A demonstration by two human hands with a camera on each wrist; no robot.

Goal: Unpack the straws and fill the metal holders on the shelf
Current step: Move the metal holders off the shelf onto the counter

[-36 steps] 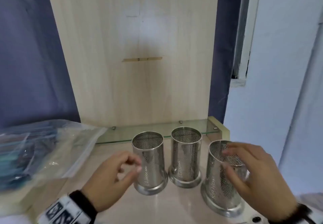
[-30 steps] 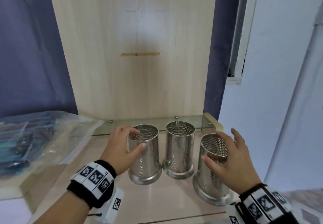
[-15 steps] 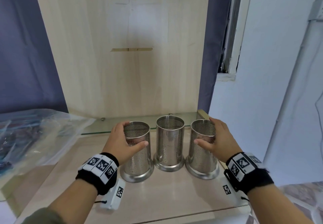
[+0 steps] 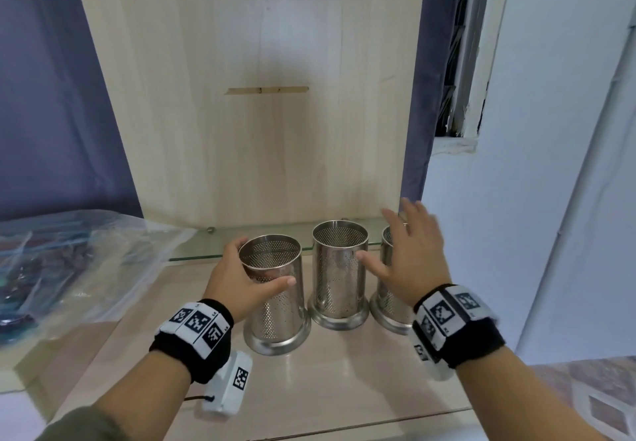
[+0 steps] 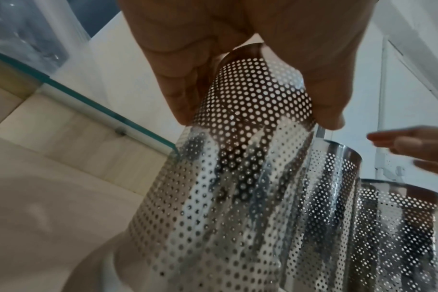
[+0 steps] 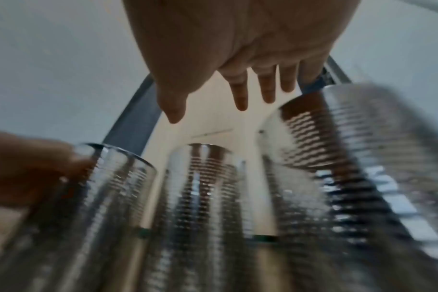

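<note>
**Left hand on the first holder, right hand spread over the third**

Nearest you, both forearms reach forward over the pale wooden shelf (image 4: 344,382), each wrist wrapped in a black band with printed marker squares.

Your left hand (image 4: 237,280) wraps the upper part of the left metal holder (image 4: 275,303): the thumb lies across its near face just under the rim, and the fingers curl round the far side. The left wrist view confirms this, with thumb and fingers clamped either side of the perforated wall.

Your right hand (image 4: 411,251) is spread flat, fingers straight and splayed, palm facing down and forward. It holds nothing. It hovers in front of and above the right metal holder (image 4: 387,306), hiding most of it; whether the palm touches the rim cannot be told. The thumb points towards the middle metal holder (image 4: 339,278).

The three holders stand upright in a row, close together, all without straws.

Off to the left lies a clear plastic bag (image 4: 69,268) with dark and teal contents, too blurred to make out. Behind the holders a glass ledge (image 4: 206,247) meets the wooden back panel (image 4: 258,130).
</note>
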